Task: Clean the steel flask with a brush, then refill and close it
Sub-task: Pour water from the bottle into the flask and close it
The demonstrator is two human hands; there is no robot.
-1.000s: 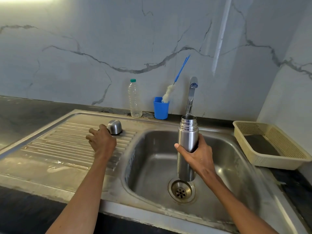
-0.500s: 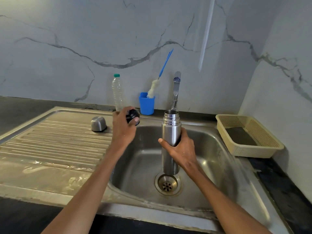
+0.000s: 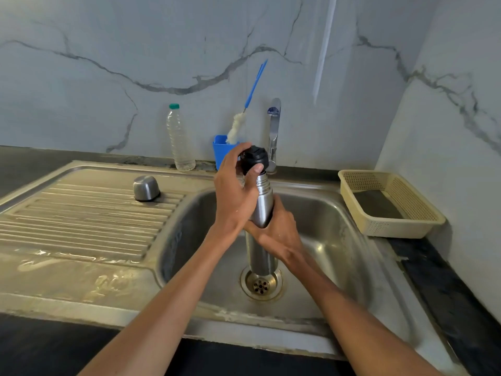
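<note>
The steel flask stands upright over the sink basin, above the drain. My right hand grips its body around the middle. My left hand holds the black stopper with fingers and thumb right on top of the flask's mouth. The steel cup lid sits upside down on the ribbed drainboard to the left. A bottle brush with a blue handle and white head leans in a blue cup behind the sink.
A clear plastic bottle with a green cap stands by the wall. The tap rises right behind the flask. A cream plastic basket sits on the dark counter at right. The drainboard is wet.
My left hand picked the black stopper up from the drainboard beside the steel cup lid and carried it right onto the flask's mouth. My right hand kept holding the flask.
</note>
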